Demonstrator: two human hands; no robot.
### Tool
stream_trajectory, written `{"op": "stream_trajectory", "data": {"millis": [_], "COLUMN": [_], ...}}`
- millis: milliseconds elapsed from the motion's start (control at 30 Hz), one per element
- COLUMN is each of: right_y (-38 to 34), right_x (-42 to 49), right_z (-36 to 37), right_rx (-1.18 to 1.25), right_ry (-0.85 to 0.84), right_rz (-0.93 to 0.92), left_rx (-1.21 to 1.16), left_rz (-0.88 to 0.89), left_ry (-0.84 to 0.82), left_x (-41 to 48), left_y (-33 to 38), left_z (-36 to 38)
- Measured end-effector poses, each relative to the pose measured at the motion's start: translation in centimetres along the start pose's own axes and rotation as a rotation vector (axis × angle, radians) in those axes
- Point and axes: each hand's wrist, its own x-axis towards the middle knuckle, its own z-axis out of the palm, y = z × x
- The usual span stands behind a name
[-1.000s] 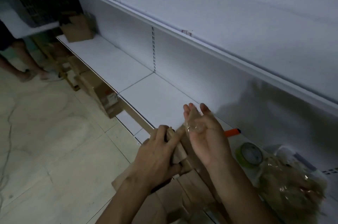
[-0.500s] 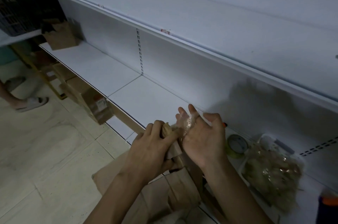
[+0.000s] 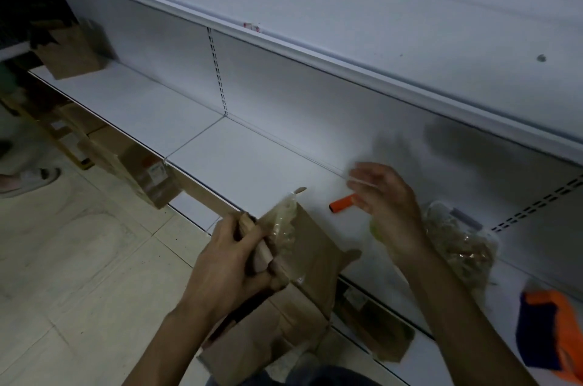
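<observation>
Grips the folded flap of the cardboard box (image 3: 315, 246) with the left hand (image 3: 239, 262), fingers (image 3: 271, 276) clenched tight round it, a crumpled bit of clear plastic wrap (image 3: 285, 221) bunched right above the grasp. Keeps that box low in the middle of the scene, flaps open, up against the near edge of the white shelf (image 3: 252, 164). Holds the right hand (image 3: 389, 209) just right of the box and above the shelf, fingers (image 3: 362, 183) released and loosely spread, grasping nothing that can be made out through the blur. On the shelf, just left of that hand: an orange marker (image 3: 342, 204). To its right: a clear bag of pale straw-like stuff (image 3: 460, 243). At the near right: a blue-and-orange thing (image 3: 555, 332). Far left, on the floor under the shelf: more brown boxes (image 3: 151, 177).
</observation>
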Motion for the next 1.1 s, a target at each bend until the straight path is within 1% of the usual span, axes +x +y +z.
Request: {"op": "stream_trajectory", "data": {"millis": [33, 67, 100, 133, 167, 233, 300, 367, 400, 433, 467, 500, 533, 567, 600, 633, 700, 767, 800, 833, 867, 900, 967, 1000, 1100], "right_y": [0.5, 1.3, 2.1, 3.0, 3.8, 5.1, 6.0, 6.7, 7.0, 7.1, 7.0, 6.9, 7.1, 7.4, 7.9, 8.4, 9.9, 12.6, 14.4, 15.8, 17.0, 17.4, 16.0, 15.5, 13.5], "right_x": [-0.6, -1.3, -2.0, -2.5, -3.1, -4.0, -4.9, -5.3, -5.0, -4.6, -4.4, -4.0, -3.7, -3.2, -2.8, -2.3, -1.4, -1.6, -1.8, -2.1, -2.1, -1.9, -1.7, -1.6, -2.1], "right_z": [0.3, 0.7, 1.3, 1.6, 1.6, 1.1, 0.6, -0.7, -1.9, -3.4, -5.3, -7.3, -9.4, -11.5, -13.3, -14.5, -15.5, -15.3, -15.1, -15.0, -15.4, -15.7, -16.1, -16.5, -16.4], "right_rx": [-0.265, -0.457, -0.584, -0.648, -0.66, -0.625, -0.652, -0.67, -0.627, -0.563, -0.502, -0.506, -0.613, -0.784, -0.991, -1.161, -1.368, -1.615, -1.672, -1.642, -1.529, -1.339, -0.993, -0.907, -0.762], "right_ry": [-0.164, -0.332, -0.452, -0.501, -0.474, -0.335, -0.206, -0.035, 0.092, 0.256, 0.449, 0.638, 0.779, 0.855, 0.859, 0.792, 0.603, 0.35, 0.228, 0.157, 0.177, 0.225, 0.319, 0.373, 0.602], "right_rz": [-0.101, -0.178, -0.242, -0.285, -0.289, -0.229, -0.259, -0.27, -0.226, -0.195, -0.181, -0.205, -0.247, -0.28, -0.277, -0.237, -0.11, -0.003, 0.064, 0.116, 0.12, 0.132, 0.161, 0.156, 0.112], "left_rx": [0.013, 0.024, 0.03, 0.029, 0.016, -0.029, -0.05, -0.048, -0.054, -0.069, -0.091, -0.116, -0.132, -0.135, -0.127, -0.117, -0.099, -0.096, -0.098, -0.102, -0.106, -0.108, -0.11, -0.116, -0.126], "left_rz": [0.048, 0.099, 0.145, 0.179, 0.197, 0.202, 0.223, 0.249, 0.242, 0.225, 0.203, 0.183, 0.172, 0.173, 0.18, 0.186, 0.185, 0.17, 0.158, 0.145, 0.13, 0.112, 0.067, 0.043, -0.025], "left_ry": [-0.022, -0.048, -0.067, -0.073, -0.075, -0.074, -0.077, -0.083, -0.086, -0.087, -0.087, -0.084, -0.08, -0.082, -0.091, -0.104, -0.126, -0.131, -0.127, -0.122, -0.116, -0.104, -0.084, -0.071, -0.018], "left_x": [0.2, 0.4, 0.7, 0.8, 0.8, 0.5, 0.0, 0.0, 0.2, 0.4, 0.5, 0.6, 0.6, 0.8, 0.8, 0.9, 1.1, 1.1, 1.0, 0.8, 0.7, 0.6, 0.2, 0.1, 0.1], "left_y": [0.5, 1.1, 1.6, 2.1, 2.3, 2.6, 3.0, 3.3, 3.3, 3.3, 3.1, 3.0, 2.8, 2.7, 2.6, 2.6, 2.7, 3.1, 3.2, 3.2, 3.1, 3.0, 2.5, 2.2, 1.3], "left_z": [0.0, 0.0, 0.0, 0.1, 0.3, 0.9, 1.5, 2.2, 2.3, 2.3, 2.3, 2.1, 2.0, 2.0, 2.1, 2.2, 2.6, 2.8, 2.8, 2.7, 2.6, 2.5, 2.3, 2.3, 2.3]}}
